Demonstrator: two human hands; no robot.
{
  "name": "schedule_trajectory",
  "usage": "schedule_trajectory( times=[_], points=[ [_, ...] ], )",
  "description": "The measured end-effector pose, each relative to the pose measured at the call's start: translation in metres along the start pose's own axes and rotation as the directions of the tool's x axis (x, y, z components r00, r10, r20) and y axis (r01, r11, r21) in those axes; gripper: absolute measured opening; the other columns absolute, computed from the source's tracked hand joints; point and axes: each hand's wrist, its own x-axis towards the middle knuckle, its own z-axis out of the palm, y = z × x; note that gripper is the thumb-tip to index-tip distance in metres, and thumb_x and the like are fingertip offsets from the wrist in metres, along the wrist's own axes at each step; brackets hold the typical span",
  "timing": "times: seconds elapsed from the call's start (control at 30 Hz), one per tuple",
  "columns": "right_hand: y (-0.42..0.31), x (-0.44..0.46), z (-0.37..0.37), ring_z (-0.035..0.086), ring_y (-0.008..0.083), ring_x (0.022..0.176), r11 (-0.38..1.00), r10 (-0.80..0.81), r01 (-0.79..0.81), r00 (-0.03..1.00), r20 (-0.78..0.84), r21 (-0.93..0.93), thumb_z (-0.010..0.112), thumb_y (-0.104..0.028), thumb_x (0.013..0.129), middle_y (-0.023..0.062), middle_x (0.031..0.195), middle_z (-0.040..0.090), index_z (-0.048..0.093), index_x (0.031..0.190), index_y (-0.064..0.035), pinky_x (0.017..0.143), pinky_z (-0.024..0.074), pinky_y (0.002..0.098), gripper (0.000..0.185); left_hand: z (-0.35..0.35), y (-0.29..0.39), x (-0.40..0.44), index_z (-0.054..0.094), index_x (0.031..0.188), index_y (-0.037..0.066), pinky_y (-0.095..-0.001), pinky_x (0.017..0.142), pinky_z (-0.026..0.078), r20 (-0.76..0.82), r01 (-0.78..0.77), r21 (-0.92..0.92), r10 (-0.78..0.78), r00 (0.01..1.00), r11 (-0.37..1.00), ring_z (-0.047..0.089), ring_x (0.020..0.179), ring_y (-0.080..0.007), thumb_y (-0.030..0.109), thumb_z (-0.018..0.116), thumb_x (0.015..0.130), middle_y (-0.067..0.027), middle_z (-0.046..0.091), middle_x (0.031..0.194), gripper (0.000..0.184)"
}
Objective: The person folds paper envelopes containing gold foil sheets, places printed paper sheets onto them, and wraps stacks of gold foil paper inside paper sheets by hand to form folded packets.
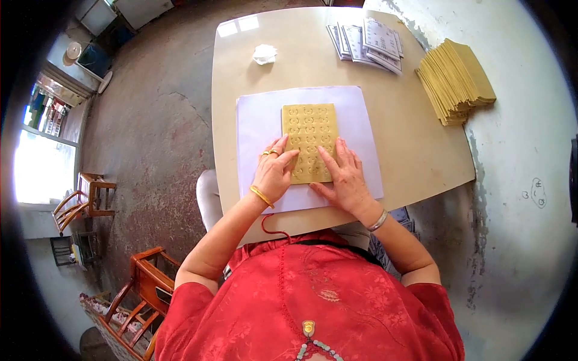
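Note:
A stack of yellow joss paper [310, 123] with rows of punched, curved marks lies on a large white sheet [259, 114] near the front of the table. My left hand [274, 171] rests along the left side of the stack, its fingers stretched out and the fingertips on the paper. On the opposite side, my right hand [346, 180] lies with fingers spread, its fingertips over the right edge and the thumb by the lower right corner. Neither hand grips the stack; both palms face down.
A tall, fanned pile of yellow paper [454, 81] stands at the table's right edge by the wall. Printed white cards [367, 45] lie at the back right. Crumpled white tissue [265, 54] sits at the back left. Wooden chairs [144, 283] stand on the floor to the left.

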Motion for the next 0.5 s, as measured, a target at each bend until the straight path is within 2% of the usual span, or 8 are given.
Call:
schedule_trajectory(
  times=[0.1,0.2,0.3,0.5],
  points=[
    [-0.0010,-0.0010,0.0013,0.028,0.0433,0.141,1.000,-0.015,0.015,1.000,-0.025,-0.007,0.073,-0.045,0.079,0.0330,0.148,0.028,0.042,0.145,-0.0126,0.113,0.0239,0.0525,0.080,-0.0024,0.0004,-0.0017,0.065,0.118,0.009,-0.0460,0.111,0.028,0.032,-0.008,0.056,0.007,0.999,0.998,0.038,0.137,-0.0366,0.003,0.064,0.079,-0.0185,0.044,0.146,0.039],
    [-0.0045,-0.0016,0.0009,0.026,0.0421,0.143,1.000,0.018,-0.018,1.000,-0.017,0.025,0.076,-0.039,0.077,0.0320,0.151,0.026,0.047,0.142,-0.0113,0.114,0.0223,0.0509,0.076,-0.0042,0.0010,-0.0031,0.064,0.120,0.009,-0.0459,0.112,0.027,0.044,-0.027,0.075,0.024,0.999,0.997,0.038,0.137,-0.0369,0.004,0.064,0.080,-0.0191,0.044,0.146,0.041],
    [-0.0050,-0.0007,0.0004,0.024,0.0420,0.144,0.999,0.037,-0.036,0.999,-0.014,0.032,0.076,-0.039,0.077,0.0317,0.152,0.025,0.049,0.141,-0.0112,0.114,0.0214,0.0507,0.075,-0.0050,0.0031,-0.0045,0.063,0.121,0.008,-0.0460,0.112,0.027,0.035,-0.055,0.096,0.052,0.998,0.994,0.038,0.136,-0.0372,0.004,0.064,0.080,-0.0197,0.045,0.145,0.041],
    [-0.0040,0.0000,-0.0013,0.024,0.0393,0.145,0.997,0.038,-0.037,0.999,-0.002,0.062,0.076,-0.038,0.077,0.0290,0.153,0.025,0.050,0.140,-0.0109,0.115,0.0207,0.0499,0.073,-0.0028,0.0048,-0.0077,0.065,0.117,0.006,-0.0466,0.110,0.031,0.010,-0.106,0.050,0.106,0.994,0.993,0.042,0.133,-0.0375,0.009,0.061,0.083,-0.0208,0.049,0.140,0.034]
  ],
)
